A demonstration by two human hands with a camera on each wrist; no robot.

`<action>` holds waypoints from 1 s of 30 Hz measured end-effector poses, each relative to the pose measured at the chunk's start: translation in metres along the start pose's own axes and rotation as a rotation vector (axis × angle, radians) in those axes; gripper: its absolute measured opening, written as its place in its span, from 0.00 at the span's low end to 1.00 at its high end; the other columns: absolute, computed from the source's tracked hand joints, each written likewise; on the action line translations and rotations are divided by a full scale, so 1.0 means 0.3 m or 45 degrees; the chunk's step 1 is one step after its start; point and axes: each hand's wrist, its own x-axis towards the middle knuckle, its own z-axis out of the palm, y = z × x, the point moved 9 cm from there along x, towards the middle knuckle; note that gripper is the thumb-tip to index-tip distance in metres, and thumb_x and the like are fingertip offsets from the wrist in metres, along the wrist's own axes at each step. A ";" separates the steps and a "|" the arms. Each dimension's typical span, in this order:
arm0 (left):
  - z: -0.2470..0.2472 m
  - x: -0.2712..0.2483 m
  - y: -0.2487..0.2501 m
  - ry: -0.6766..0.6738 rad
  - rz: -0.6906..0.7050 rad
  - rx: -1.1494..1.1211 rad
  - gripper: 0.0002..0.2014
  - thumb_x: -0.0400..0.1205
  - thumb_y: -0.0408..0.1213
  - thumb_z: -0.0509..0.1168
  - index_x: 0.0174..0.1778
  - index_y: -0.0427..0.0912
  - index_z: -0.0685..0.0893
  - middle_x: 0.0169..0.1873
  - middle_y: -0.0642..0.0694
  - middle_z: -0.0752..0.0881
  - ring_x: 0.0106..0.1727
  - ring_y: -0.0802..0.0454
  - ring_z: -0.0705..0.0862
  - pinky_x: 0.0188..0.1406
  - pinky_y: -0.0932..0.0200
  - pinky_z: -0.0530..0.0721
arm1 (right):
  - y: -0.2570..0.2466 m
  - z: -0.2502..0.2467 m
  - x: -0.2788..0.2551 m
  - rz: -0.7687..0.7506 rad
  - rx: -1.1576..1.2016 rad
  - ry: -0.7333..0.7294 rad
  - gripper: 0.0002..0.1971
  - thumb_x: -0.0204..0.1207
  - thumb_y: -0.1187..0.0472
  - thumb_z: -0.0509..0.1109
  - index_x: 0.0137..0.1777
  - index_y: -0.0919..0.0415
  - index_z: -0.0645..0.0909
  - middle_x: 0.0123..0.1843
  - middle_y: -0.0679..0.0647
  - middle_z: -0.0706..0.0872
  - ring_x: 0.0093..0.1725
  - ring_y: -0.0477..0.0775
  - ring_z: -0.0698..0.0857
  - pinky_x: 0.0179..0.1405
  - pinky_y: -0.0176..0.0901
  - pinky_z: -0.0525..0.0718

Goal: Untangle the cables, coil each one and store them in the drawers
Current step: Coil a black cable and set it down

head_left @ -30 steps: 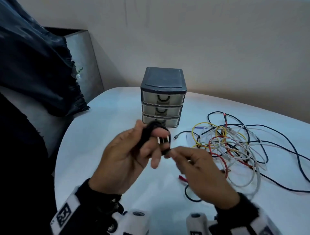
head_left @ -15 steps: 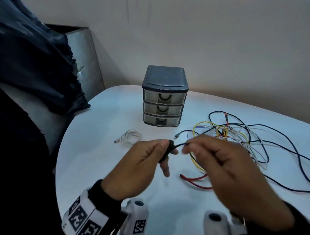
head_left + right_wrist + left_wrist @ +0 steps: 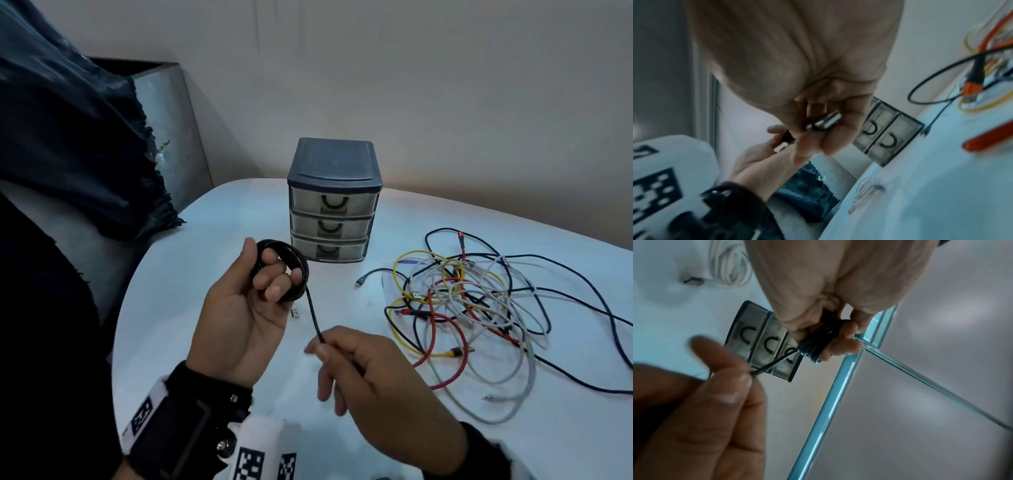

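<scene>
A black cable is wound in a small coil round the fingers of my left hand, which grips it palm up above the table. Its free strand runs down to my right hand, which pinches it between thumb and forefinger. In the right wrist view the cable's metal plug lies inside that hand. The left wrist view shows the coil on my fingers. The grey three-drawer unit stands behind, all drawers closed. A tangle of cables lies to the right.
A coiled white cable lies on the white table, mostly hidden behind my left hand in the head view; only its plug shows. Dark cloth hangs at the left, over a grey box by the wall.
My left hand has turned palm up and risen with the coil. My right hand has dropped toward me, drawing the free strand out. The white coil is now hidden behind the left hand.
</scene>
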 end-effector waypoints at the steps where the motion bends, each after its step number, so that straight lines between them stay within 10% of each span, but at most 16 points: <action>1: -0.005 0.003 -0.008 0.011 -0.023 -0.037 0.17 0.86 0.47 0.57 0.35 0.41 0.77 0.22 0.53 0.64 0.20 0.58 0.68 0.42 0.64 0.87 | -0.004 0.012 0.003 0.045 0.176 -0.027 0.12 0.87 0.61 0.62 0.64 0.42 0.77 0.34 0.54 0.89 0.29 0.48 0.83 0.32 0.40 0.79; 4: 0.002 -0.006 -0.050 0.011 -0.099 -0.001 0.18 0.85 0.48 0.58 0.31 0.42 0.76 0.20 0.53 0.63 0.18 0.58 0.68 0.41 0.63 0.83 | -0.004 0.010 0.026 0.080 0.548 0.007 0.26 0.80 0.62 0.67 0.76 0.44 0.67 0.43 0.56 0.91 0.39 0.54 0.89 0.41 0.42 0.85; 7: 0.029 -0.030 -0.119 -0.056 -0.213 0.132 0.18 0.83 0.49 0.59 0.29 0.42 0.76 0.20 0.53 0.62 0.16 0.58 0.65 0.37 0.62 0.77 | 0.009 -0.044 0.053 0.134 0.817 0.152 0.26 0.73 0.46 0.70 0.72 0.49 0.76 0.37 0.56 0.86 0.30 0.53 0.82 0.35 0.46 0.85; 11: 0.053 -0.043 -0.178 -0.141 -0.325 0.206 0.19 0.80 0.50 0.60 0.27 0.43 0.76 0.19 0.53 0.62 0.16 0.59 0.62 0.36 0.62 0.80 | 0.016 -0.092 0.052 0.074 0.630 0.319 0.19 0.82 0.38 0.61 0.40 0.49 0.82 0.30 0.53 0.78 0.25 0.45 0.71 0.25 0.34 0.70; 13: 0.050 -0.042 -0.192 -0.113 -0.344 0.203 0.18 0.79 0.50 0.61 0.26 0.42 0.77 0.18 0.53 0.62 0.15 0.58 0.62 0.34 0.64 0.81 | -0.001 -0.084 0.049 -0.066 0.488 0.352 0.23 0.87 0.44 0.54 0.44 0.63 0.78 0.32 0.49 0.86 0.30 0.43 0.81 0.32 0.33 0.78; 15: 0.046 -0.040 -0.193 -0.074 -0.311 0.242 0.19 0.78 0.51 0.62 0.26 0.42 0.78 0.18 0.52 0.63 0.17 0.57 0.63 0.33 0.64 0.81 | -0.010 -0.071 0.043 -0.145 0.306 0.347 0.26 0.88 0.43 0.52 0.48 0.67 0.76 0.36 0.49 0.90 0.39 0.51 0.89 0.44 0.51 0.86; 17: 0.054 -0.044 -0.183 -0.067 -0.215 0.348 0.19 0.79 0.51 0.61 0.28 0.41 0.78 0.20 0.50 0.64 0.20 0.54 0.66 0.34 0.62 0.80 | -0.026 -0.088 0.034 -0.186 0.123 0.393 0.22 0.87 0.44 0.51 0.46 0.61 0.76 0.36 0.43 0.89 0.40 0.50 0.89 0.46 0.59 0.86; 21: 0.073 -0.042 -0.131 -0.101 0.171 0.932 0.22 0.84 0.54 0.56 0.33 0.40 0.77 0.25 0.49 0.75 0.30 0.54 0.76 0.38 0.63 0.78 | -0.071 -0.156 0.003 -0.226 -0.255 0.573 0.18 0.86 0.42 0.49 0.39 0.49 0.67 0.27 0.40 0.77 0.25 0.47 0.74 0.26 0.38 0.68; 25: 0.111 -0.056 -0.069 -0.277 0.700 1.921 0.19 0.87 0.59 0.47 0.36 0.56 0.74 0.29 0.59 0.77 0.34 0.56 0.76 0.34 0.59 0.73 | -0.073 -0.164 -0.002 -0.173 -0.485 0.530 0.19 0.82 0.37 0.44 0.38 0.46 0.63 0.23 0.48 0.68 0.25 0.52 0.69 0.25 0.51 0.67; 30: 0.141 -0.087 -0.019 -0.294 0.897 1.894 0.18 0.87 0.54 0.49 0.34 0.53 0.68 0.28 0.48 0.73 0.28 0.52 0.71 0.27 0.60 0.69 | -0.081 -0.168 0.001 -0.178 -0.174 0.370 0.19 0.84 0.41 0.53 0.41 0.52 0.74 0.27 0.50 0.72 0.27 0.49 0.71 0.27 0.48 0.73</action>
